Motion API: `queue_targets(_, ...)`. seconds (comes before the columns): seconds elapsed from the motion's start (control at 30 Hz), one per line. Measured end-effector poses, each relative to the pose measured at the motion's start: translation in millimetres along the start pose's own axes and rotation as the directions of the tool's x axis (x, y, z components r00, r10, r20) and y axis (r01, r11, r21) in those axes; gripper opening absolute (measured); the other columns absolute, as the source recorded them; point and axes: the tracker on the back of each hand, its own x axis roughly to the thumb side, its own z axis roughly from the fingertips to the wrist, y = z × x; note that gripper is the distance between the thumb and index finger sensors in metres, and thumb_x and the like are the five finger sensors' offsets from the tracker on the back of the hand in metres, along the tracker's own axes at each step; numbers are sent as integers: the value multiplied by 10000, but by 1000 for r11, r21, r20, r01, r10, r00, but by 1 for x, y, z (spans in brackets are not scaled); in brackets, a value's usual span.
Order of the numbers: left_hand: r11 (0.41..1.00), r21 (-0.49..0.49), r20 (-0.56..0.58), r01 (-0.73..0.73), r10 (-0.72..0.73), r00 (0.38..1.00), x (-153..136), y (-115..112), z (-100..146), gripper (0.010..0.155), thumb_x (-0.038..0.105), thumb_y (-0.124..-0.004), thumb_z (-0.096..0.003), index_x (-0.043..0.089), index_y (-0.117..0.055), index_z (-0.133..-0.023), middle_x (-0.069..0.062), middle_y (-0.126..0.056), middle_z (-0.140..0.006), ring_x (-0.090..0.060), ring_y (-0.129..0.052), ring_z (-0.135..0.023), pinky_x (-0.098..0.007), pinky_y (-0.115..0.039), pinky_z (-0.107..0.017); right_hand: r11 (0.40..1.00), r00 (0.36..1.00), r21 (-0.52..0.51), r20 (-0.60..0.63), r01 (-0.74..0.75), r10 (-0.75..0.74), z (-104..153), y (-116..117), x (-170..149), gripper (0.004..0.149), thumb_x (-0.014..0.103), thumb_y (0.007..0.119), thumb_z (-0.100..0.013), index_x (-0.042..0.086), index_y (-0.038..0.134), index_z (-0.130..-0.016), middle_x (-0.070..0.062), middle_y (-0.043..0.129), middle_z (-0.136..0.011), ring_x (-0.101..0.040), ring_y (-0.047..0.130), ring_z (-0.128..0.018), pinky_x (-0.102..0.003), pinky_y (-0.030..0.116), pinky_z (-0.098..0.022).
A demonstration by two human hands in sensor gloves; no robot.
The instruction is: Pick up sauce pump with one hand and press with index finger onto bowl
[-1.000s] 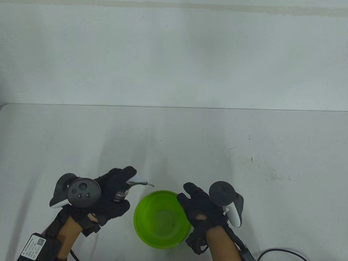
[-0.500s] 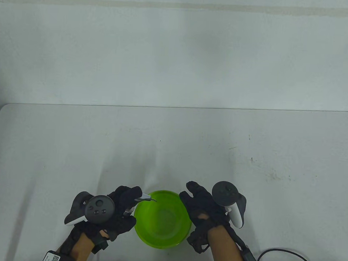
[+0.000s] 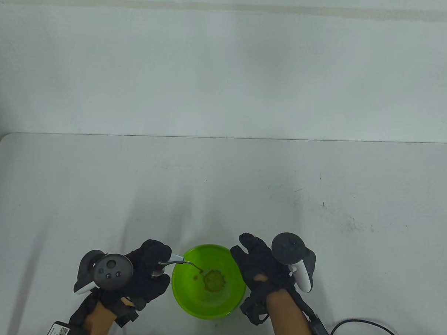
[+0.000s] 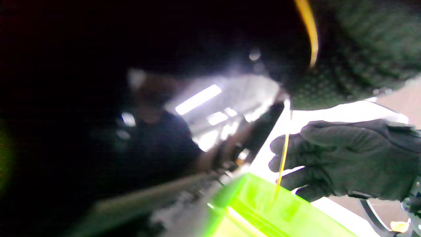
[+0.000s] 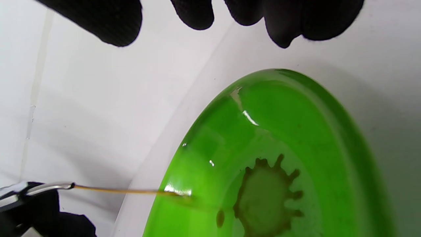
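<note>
My left hand point(image 3: 148, 271) grips the sauce pump point(image 3: 167, 262) beside the left rim of the green bowl point(image 3: 187, 306). A finger lies on top of the silver pump head, whose spout point(image 3: 180, 260) reaches over the rim. A thin brown stream runs from the spout point(image 5: 49, 187) into the bowl point(image 5: 329, 108), where a splat of sauce point(image 3: 215, 280) lies on the bottom; it also shows in the right wrist view point(image 5: 263, 197). My right hand point(image 3: 260, 267) rests against the bowl's right side, with its fingertips point(image 5: 197, 13) spread beyond the far rim. The pump's bottle is hidden by my left hand.
The white table point(image 3: 245, 183) stretches far behind the bowl. A black cable point(image 3: 368, 325) lies at the front right corner. A black box with a label point(image 3: 59, 330) sits on my left forearm at the bottom edge.
My left hand brought the pump right to the bowl's rim, then drew back slightly left. Sauce now streams from the spout and has pooled in the bowl. My right hand has stayed put.
</note>
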Motion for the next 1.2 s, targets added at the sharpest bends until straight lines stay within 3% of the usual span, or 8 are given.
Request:
queue_targets(0.03, 1000, 11, 5, -6, 6, 1000, -1, 0, -3, 936, 480, -993, -404, 643, -243, -939, 114, -631, -961, -314, -1053, -660, -496, -973, -513, 1000, 1000, 0, 0, 0, 0, 0, 0, 0, 663, 518, 727, -534, 116, 482, -1000, -282, 421, -1036, -558, 667, -849, -642, 664, -579)
queue_targets(0.07, 999, -45, -14, -25, 24, 1000, -1, -1, -3, 975, 477, -996, -403, 648, -203, -943, 115, -620, -965, -317, -1045, -667, -500, -968, -515, 1000, 1000, 0, 0, -1, 1, 0, 0, 0, 664, 518, 727, -534, 116, 481, -1001, -282, 422, -1036, -558, 667, -849, -643, 665, -578)
queue_targets(0.2, 999, -42, 7, 29, -29, 1000, 4, -1, -4, 1052, 480, -1001, -397, 638, -131, -967, 119, -620, -967, -314, -1041, -667, -496, -965, -516, 1000, 1000, -1, -3, 0, 0, 0, 0, 0, 664, 519, 727, -535, 116, 479, -1001, -281, 423, -1035, -559, 668, -848, -642, 666, -577)
queue_targets(0.6, 1000, -19, 6, 16, -16, 1000, 13, 4, -4, 845, 459, -965, -437, 588, -276, -910, 110, -645, -942, -332, -1036, -661, -512, -960, -509, 1000, 1000, 5, -8, -3, 3, 0, 1, 0, 665, 520, 727, -534, 114, 481, -1000, -284, 421, -1035, -559, 669, -847, -643, 665, -577)
queue_targets(0.87, 1000, -5, 13, 12, -12, 1000, 14, 6, -3, 951, 466, -989, -409, 628, -223, -948, 128, -637, -950, -310, -1033, -675, -504, -959, -520, 1000, 1000, 7, -11, -4, 4, 0, 1, -1, 666, 520, 728, -534, 113, 482, -1000, -285, 422, -1034, -559, 672, -844, -643, 667, -575)
queue_targets(1.0, 999, 36, 37, 22, -24, 999, 16, 7, -2, 1014, 464, -1004, -397, 630, -182, -968, 128, -639, -953, -310, -1028, -680, -504, -955, -523, 1000, 1000, 7, -11, -2, 2, 0, 1, -1, 667, 521, 729, -534, 113, 482, -1000, -283, 423, -1035, -559, 673, -844, -643, 666, -576)
queue_targets(1.2, 976, 216, 41, -36, 28, 999, 9, 16, 6, 1021, 453, -1000, -402, 595, -169, -978, 121, -636, -948, -314, -1012, -692, -514, -944, -529, 1000, 1000, 10, -17, 7, -7, -1, 0, -1, 666, 522, 728, -535, 114, 480, -1001, -284, 423, -1035, -559, 671, -845, -642, 666, -576)
